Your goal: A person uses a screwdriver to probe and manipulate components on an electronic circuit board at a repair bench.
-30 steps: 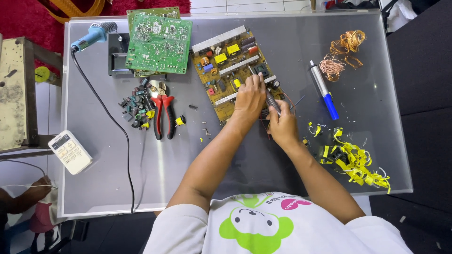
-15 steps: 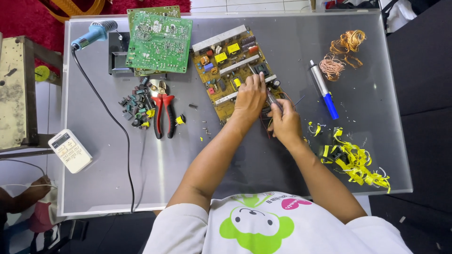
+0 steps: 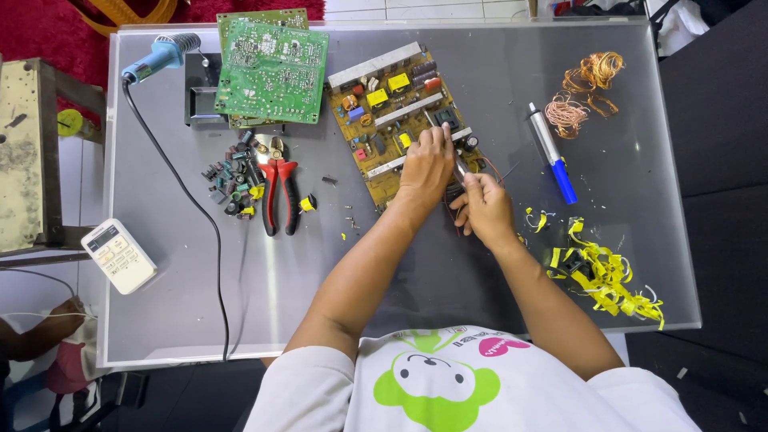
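Glass table (image 3: 200, 304); hands on circuit board (image 3: 384, 112)

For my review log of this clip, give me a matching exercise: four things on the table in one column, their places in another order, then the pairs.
Things:
1. pliers
2. copper wire coils
3. yellow tape scraps
4. remote control

Places:
A. far right corner of the table
B. left table edge, near side
C. beside the pile of small components, left of the brown circuit board
D. near right, beside the right forearm

Pairs: 1-C, 2-A, 3-D, 4-B
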